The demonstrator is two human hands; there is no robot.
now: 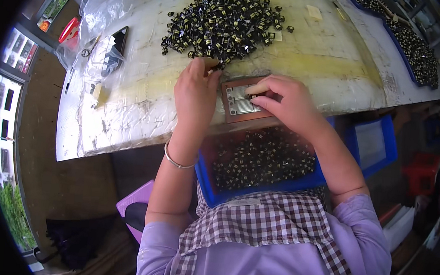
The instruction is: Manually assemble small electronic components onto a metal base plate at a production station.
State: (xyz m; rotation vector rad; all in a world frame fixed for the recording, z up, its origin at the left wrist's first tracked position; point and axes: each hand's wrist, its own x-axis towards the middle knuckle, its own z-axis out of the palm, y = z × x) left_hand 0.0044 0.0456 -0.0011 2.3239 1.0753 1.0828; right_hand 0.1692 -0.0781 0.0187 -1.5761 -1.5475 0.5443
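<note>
"What is the right hand [289, 100] doing?"

"It's closed to a pinch, thumb and fingers on a small part [252, 96], right above the jig [241, 104]."

"And the jig?"

"Flat on the worktop [334, 69], at the near edge, its metal face up."

"The left hand [197, 89]?"

"Just left of the jig, thumb and forefinger nearly together at the near tip of the pile [221, 24]. Whether they grip anything there, I can't tell; the fingers hide it."

"Where does the pile sit?"

"Back from the near edge, toward the far side: a heap of black parts with yellowish bands."

"Anything else around?"

"A blue bin [204, 180] below the near edge, with more small parts in it. A clear bag [104, 4] lies by the far left corner, a phone [119, 40] near the left edge."
</note>
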